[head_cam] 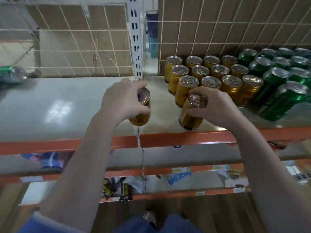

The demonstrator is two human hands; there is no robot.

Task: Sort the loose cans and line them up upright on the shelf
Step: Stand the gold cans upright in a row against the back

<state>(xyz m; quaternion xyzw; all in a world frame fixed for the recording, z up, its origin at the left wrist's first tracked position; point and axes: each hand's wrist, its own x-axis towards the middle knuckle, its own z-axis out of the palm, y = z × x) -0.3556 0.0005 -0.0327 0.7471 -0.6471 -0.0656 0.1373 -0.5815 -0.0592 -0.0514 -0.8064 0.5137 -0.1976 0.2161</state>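
With each hand curled round a gold ribbed metal can — left hand point(121, 100) holding one point(141, 108) aloft, right hand point(213, 106) setting another point(191, 113) down near the shelf's orange front edge point(185, 137) — seat it flat, flush with the gold block point(213, 76).

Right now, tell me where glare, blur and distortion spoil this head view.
Head view: overhead light glares off the shelf left of the left hand; the fallen green can at far left is smeared; wide-angle bending tilts the green cans outward; both held cans and the right hand stay fairly sharp.
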